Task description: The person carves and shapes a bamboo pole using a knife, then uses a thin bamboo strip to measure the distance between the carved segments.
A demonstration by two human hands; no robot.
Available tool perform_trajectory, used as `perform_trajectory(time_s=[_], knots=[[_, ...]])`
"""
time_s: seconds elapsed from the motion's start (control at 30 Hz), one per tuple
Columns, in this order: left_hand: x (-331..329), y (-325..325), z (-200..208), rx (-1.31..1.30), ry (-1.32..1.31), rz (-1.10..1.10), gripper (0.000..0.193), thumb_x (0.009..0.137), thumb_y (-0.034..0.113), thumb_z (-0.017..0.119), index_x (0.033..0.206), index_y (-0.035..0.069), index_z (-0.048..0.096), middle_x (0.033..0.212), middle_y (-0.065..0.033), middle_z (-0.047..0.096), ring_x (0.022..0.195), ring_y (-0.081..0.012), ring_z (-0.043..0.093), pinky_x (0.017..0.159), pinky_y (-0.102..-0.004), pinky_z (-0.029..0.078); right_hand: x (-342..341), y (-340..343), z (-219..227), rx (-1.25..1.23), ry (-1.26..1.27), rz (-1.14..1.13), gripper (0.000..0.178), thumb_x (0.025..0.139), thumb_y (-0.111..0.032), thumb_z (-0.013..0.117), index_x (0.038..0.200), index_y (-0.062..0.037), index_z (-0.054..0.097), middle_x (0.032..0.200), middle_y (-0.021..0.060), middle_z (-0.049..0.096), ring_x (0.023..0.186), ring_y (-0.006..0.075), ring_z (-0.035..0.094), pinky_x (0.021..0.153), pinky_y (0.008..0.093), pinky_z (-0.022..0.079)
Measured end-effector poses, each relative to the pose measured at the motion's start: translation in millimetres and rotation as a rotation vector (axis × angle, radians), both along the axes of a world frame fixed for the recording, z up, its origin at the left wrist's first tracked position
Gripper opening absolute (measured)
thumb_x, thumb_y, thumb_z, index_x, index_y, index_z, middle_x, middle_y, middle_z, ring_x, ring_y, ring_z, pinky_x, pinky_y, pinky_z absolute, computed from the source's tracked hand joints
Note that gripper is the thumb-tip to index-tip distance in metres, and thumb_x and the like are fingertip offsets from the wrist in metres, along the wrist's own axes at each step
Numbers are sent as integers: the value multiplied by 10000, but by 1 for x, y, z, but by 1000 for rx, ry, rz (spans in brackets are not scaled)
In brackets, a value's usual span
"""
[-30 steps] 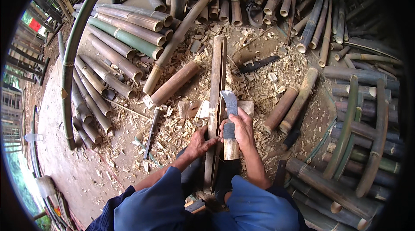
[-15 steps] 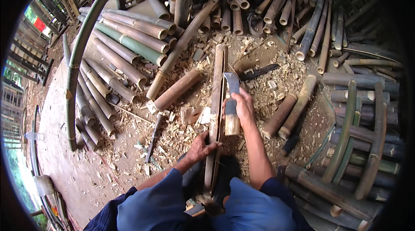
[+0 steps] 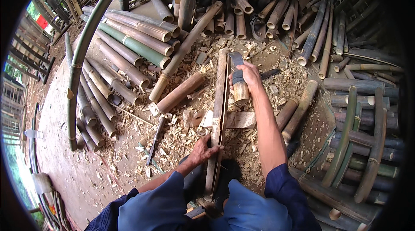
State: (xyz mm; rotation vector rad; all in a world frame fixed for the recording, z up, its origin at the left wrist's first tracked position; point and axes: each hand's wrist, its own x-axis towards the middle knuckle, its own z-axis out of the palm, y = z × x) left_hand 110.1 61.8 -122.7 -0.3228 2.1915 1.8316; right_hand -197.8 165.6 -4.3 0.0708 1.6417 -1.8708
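Wood chips point(image 3: 259, 140) are littering the ground; left hand point(image 3: 202, 149) is gripping a bamboo strip point(image 3: 219, 114), fingers curled; right hand point(image 3: 247, 76), at twelve o'clock, is clenching a knife point(image 3: 237, 72).

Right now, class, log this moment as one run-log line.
left hand: steadies bamboo strip | right hand: grips knife beside strip | ground: wood chips, bamboo poles
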Motion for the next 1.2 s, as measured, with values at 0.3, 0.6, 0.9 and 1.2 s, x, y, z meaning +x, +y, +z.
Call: perform_trajectory(time_s=[0.3, 0.6, 0.9, 1.2], knots=[[9, 6, 8, 334, -91, 124, 720, 788, 303, 900, 1292, -66, 542, 1065, -141, 697, 971, -182, 650, 862, -372, 551, 161, 71, 15, -4, 75, 86, 501, 1010, -186, 445, 1473, 5, 422, 812, 149, 684, 568, 227, 684, 456, 348, 617], [20, 19, 22, -122, -128, -12, 732, 830, 455, 817, 1268, -27, 483, 1105, -275, 645, 1035, -414, 638, 910, -471, 500, 282, 108, 1, 600, 590, 260, 519, 965, -113, 543, 1482, -87, 509, 904, 237, 680, 765, 391, 688, 710, 451, 555], [21, 34, 20, -173, -152, 12, 698, 873, 448, 767, 1190, -43, 386, 1096, -341, 588, 1071, -486, 596, 929, -530, 473, 286, 109, -4, 726, 801, 298, 540, 930, -85, 585, 1466, -108, 533, 900, 245, 680, 771, 407, 693, 677, 480, 564], [23, 40, 17, -287, -156, -34, 727, 898, 449, 726, 1211, -74, 331, 1134, -384, 555, 1114, -528, 560, 955, -543, 464, 292, 94, -3, 795, 712, 275, 510, 931, -79, 591, 1438, -51, 551, 946, 266, 693, 822, 422, 696, 726, 474, 557]])
